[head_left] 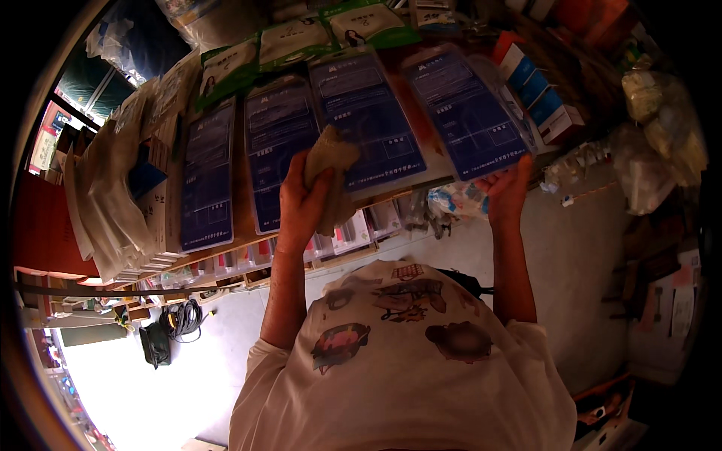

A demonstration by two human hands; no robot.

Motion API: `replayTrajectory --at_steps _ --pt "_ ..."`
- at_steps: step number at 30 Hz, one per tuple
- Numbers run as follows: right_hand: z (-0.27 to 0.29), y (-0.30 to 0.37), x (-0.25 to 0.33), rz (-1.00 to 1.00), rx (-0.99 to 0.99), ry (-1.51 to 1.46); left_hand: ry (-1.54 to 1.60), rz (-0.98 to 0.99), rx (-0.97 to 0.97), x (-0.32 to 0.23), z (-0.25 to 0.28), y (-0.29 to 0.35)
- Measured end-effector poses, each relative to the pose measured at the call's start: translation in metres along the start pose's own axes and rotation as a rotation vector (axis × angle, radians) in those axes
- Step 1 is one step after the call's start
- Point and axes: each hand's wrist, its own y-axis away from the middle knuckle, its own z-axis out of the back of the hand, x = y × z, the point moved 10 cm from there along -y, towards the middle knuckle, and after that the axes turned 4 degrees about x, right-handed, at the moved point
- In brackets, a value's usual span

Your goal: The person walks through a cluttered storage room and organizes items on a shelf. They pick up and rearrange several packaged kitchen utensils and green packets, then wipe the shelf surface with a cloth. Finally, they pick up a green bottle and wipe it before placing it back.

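A beige, crumpled cloth (332, 155) is gripped in my left hand (299, 201), closed round it over the front part of the display. It partly covers one flat blue package (368, 120) in clear plastic. At the right end, my right hand (508, 194) holds the near corner of another blue package (468, 113), thumb on top and fingers underneath. This package lies at a slant. Two more blue packages, one in the middle (278, 139) and one further left (207, 180), lie side by side on the wooden shelf.
Green-and-white packets (293, 41) lie along the back. Blue-and-white boxes (538, 90) stand right of the packages, with plastic bags (647, 165) hanging beyond. Long pale packs (113, 195) are stacked at left. A coiled black cable (182, 319) rests on the floor.
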Motion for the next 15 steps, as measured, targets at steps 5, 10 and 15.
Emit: replayTrajectory --at_steps 5,10,15 --pt "-0.008 -0.005 -0.029 -0.236 0.039 0.109 -0.025 -0.005 -0.008 -0.006 0.0 0.001" --pt "-0.008 -0.01 -0.034 -0.299 0.046 0.129 -0.016 0.009 -0.014 -0.002 -0.001 0.001" --pt "-0.009 -0.024 -0.027 -0.291 0.151 0.251 0.008 0.021 -0.006 0.006 -0.001 0.0"
